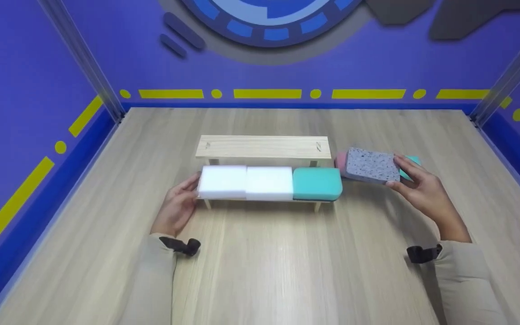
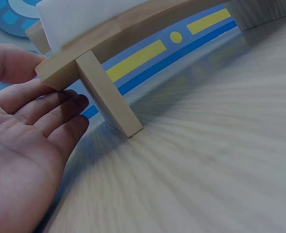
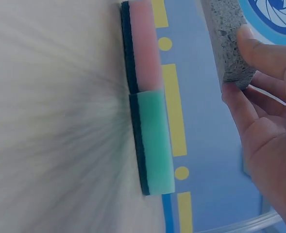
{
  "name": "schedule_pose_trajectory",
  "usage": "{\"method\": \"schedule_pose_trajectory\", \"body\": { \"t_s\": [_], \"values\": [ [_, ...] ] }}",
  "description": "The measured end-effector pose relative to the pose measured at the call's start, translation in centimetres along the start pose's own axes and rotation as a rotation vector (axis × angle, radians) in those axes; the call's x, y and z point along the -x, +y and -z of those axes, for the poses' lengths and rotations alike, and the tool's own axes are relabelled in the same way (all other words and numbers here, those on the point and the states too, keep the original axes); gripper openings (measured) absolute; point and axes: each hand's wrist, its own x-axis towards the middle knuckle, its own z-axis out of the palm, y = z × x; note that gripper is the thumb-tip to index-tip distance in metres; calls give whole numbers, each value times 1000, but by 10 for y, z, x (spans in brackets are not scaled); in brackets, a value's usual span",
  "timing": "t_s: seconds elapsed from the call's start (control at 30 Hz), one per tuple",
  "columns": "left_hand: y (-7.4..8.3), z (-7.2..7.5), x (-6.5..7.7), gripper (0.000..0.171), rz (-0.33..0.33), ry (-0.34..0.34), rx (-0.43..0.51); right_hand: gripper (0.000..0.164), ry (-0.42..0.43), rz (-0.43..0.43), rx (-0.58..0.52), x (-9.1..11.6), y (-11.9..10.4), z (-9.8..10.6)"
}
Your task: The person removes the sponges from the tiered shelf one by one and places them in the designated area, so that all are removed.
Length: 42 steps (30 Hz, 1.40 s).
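My left hand (image 1: 179, 205) pinches the left end of a small wooden shelf (image 2: 60, 73), thumb side above and fingers below the board. Two white sponges (image 1: 246, 183) and a teal sponge (image 1: 318, 183) lie in a row along its front board, the teal one at the right end. In my right hand (image 1: 422, 192) is a grey speckled block (image 1: 373, 164), like pumice, gripped at its right end between thumb and fingers. It is held up off the table, above a pink sponge (image 3: 147, 46) and a green sponge (image 3: 155, 143) with dark scouring sides, lying end to end.
Behind the loaded board runs a bare wooden back board (image 1: 262, 146) on short legs. The pale wood-grain table (image 1: 260, 280) is bounded by blue walls (image 1: 260, 76) with yellow markings. Wrist cameras (image 1: 190, 247) sit on both sleeves.
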Motion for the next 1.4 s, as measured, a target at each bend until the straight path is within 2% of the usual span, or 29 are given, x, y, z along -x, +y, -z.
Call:
{"method": "schedule_pose_trajectory", "body": {
  "t_s": [0.27,0.47,0.73,1.0,1.4],
  "values": [
    [0,1,2,63,4,7,13,67,-68,-51,11,2,10,-1],
    [0,0,1,62,4,17,17,68,-88,-54,12,4,14,-5],
    [0,2,0,64,6,-21,-15,67,-138,-58,-102,3,16,-9],
    [1,1,0,64,6,-14,-13,69,-222,-86,-157,3,18,-10],
    [0,0,0,61,-3,-1,-10,68,-307,-147,-93,3,15,-12]
  ]
}}
